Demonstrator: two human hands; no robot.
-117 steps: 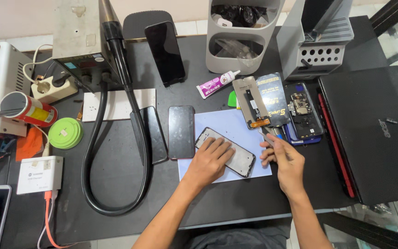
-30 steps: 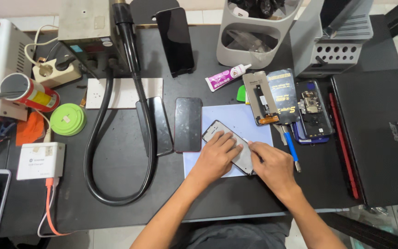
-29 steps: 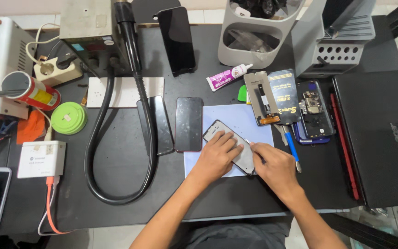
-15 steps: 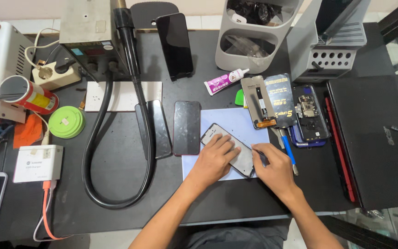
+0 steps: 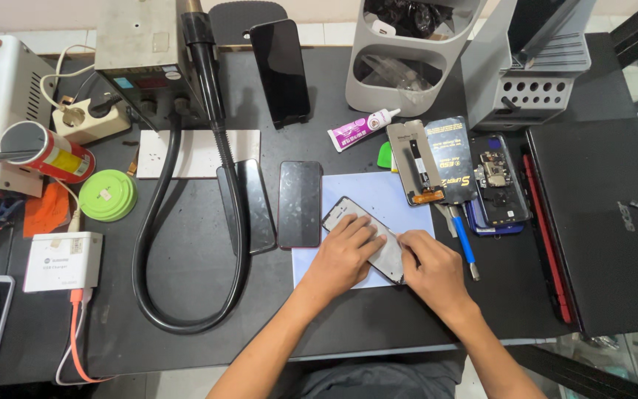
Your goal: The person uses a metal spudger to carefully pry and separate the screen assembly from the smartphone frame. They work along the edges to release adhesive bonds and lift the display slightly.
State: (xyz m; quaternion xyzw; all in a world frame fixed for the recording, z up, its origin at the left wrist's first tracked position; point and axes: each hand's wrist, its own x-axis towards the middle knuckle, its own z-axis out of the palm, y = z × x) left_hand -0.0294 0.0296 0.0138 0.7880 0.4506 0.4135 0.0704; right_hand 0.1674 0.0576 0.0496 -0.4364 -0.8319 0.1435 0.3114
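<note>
phone [image 5: 367,236] pressed flat on blue mat [image 5: 378,193] | left hand [image 5: 345,255] spread open at 7 o'clock | right hand [image 5: 430,266] pinching its 4 o'clock corner

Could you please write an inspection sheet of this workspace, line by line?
Surface: black desk top, with a pale blue work mat under the hands.
Job's things: dark slim phone screen panel, lying tilted on the mat.
Clutter: black phone lying flat; white and pink glue tube; round green tape dispenser; blue-handled tool; closed black laptop; grey organiser bin.
Grippers: left hand lies flat on the panel; right hand touches the panel's lower end.
Cables: thick black hose looped on the desk; orange cable from a white box.
Surroundings: nothing seen.
</note>
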